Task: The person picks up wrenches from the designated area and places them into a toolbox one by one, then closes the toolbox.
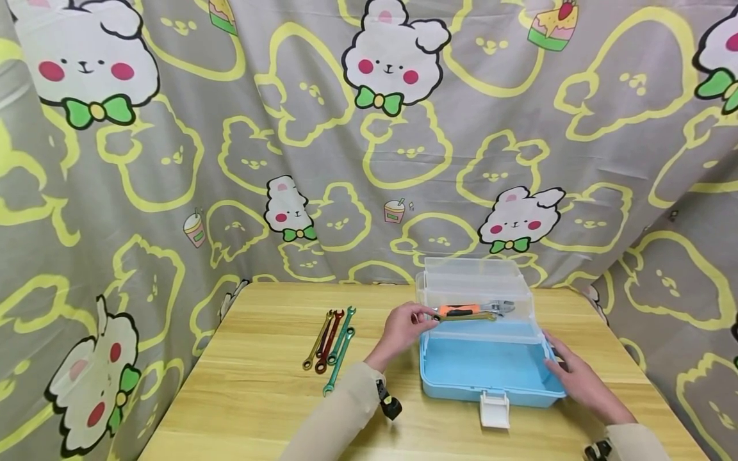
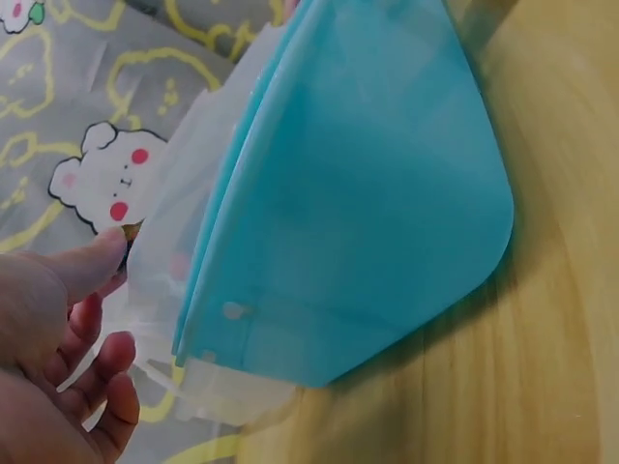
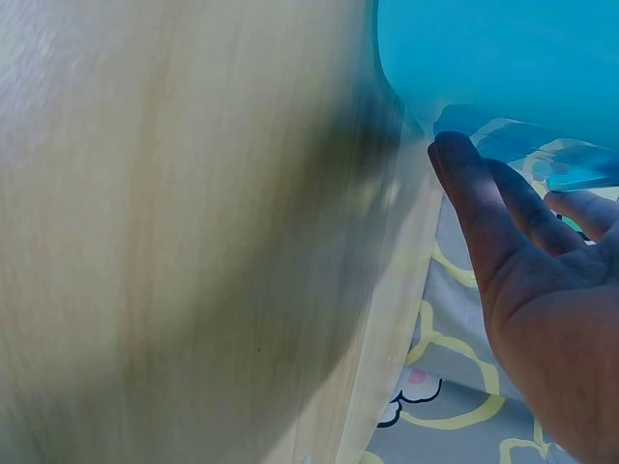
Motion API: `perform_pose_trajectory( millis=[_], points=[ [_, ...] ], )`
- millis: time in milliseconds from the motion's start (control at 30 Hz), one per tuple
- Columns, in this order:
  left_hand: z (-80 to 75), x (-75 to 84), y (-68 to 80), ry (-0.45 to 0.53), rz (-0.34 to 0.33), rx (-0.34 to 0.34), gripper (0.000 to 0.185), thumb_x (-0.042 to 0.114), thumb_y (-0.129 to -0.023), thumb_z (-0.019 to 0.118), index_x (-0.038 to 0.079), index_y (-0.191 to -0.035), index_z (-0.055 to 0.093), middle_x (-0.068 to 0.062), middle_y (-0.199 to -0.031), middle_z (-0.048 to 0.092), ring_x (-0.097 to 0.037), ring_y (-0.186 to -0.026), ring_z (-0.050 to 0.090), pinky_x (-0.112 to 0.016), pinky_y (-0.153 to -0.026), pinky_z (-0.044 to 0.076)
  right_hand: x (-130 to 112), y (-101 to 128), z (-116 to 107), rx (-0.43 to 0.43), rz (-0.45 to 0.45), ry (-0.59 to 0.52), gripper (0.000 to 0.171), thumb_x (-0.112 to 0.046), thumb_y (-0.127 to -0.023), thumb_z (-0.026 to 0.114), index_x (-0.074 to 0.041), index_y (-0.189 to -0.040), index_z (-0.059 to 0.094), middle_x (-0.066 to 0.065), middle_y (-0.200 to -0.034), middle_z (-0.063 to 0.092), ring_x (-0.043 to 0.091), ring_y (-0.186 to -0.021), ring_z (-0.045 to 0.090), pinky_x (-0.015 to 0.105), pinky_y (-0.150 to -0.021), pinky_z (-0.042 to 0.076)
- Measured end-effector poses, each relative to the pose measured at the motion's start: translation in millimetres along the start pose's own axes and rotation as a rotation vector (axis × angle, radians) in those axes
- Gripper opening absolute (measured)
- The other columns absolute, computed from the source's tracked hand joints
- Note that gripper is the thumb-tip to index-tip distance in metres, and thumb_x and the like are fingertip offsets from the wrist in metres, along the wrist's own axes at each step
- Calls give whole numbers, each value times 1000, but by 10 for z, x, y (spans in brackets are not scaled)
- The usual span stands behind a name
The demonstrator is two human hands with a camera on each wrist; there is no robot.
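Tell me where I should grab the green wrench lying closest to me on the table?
Grab the green wrench around the middle of its thin shaft, coming straight down from above. It lies flat on the table, pointing away from you, with the other wrenches close on its left, so pinching from the right edge looks easiest.

Count: 1 blue toolbox (image 1: pixel 490 368) w/ clear trays, 4 wrenches (image 1: pixel 330 346) loose on the 1 table (image 1: pixel 259 397), 2 more tools in the tray, i.e. 1 orange-handled adj. wrench (image 1: pixel 473 309) + 1 wrench (image 1: pixel 464 317), and 2 hands: left (image 1: pixel 400 330), right (image 1: pixel 579 381).
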State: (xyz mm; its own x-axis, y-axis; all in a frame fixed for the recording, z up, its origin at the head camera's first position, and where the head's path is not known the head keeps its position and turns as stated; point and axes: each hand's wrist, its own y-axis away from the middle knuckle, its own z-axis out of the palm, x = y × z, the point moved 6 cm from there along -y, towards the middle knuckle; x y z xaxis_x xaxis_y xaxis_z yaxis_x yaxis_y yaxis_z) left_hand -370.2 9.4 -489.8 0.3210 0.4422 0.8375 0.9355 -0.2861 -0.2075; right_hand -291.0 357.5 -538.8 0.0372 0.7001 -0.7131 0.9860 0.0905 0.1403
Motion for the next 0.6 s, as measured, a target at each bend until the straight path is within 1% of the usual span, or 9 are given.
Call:
perform_pose_trajectory(
  millis=[100,233,333,467,600],
  points=[
    [4,21,-18,-91,20,4,18,28,-94,78,18,-109,81,7,-77,51,-5,-65,45,-19,-58,37,-2,2,1,1,-1,4,70,-25,-112,44,-4,-166,4,46,-159,12,69,-142,19,80,-109,26],
    [3,65,-41,-233,55,-2,18,30,-95,77,20,-109,81,9,-73,50,-4,-60,42,-19,-57,33,-13,-3,7,1,0,-2,70,-25,-112,44,-4,-166,4,46,-159,11,68,-142,17,80,-110,25],
    [2,99,-60,-305,61,-4,17,32,-94,78,21,-107,81,10,-69,50,-3,-57,42,-19,-55,32,-19,-10,5,3,3,-8,71,-26,-112,45,-5,-166,4,45,-160,10,69,-143,15,80,-110,22],
    [14,133,-79,-326,32,-24,16,31,-94,78,21,-106,82,10,-64,50,-3,-53,41,-20,-52,31,-14,-13,7,3,8,-12,71,-27,-112,45,-5,-166,4,45,-160,9,69,-143,13,81,-110,21],
    [46,148,-91,-309,-3,-46,15,28,-95,77,18,-105,82,10,-60,49,-4,-50,40,-20,-50,30,-10,-8,9,-2,12,-17,72,-28,-112,45,-6,-166,3,45,-160,9,69,-143,13,81,-110,21]
  ],
)
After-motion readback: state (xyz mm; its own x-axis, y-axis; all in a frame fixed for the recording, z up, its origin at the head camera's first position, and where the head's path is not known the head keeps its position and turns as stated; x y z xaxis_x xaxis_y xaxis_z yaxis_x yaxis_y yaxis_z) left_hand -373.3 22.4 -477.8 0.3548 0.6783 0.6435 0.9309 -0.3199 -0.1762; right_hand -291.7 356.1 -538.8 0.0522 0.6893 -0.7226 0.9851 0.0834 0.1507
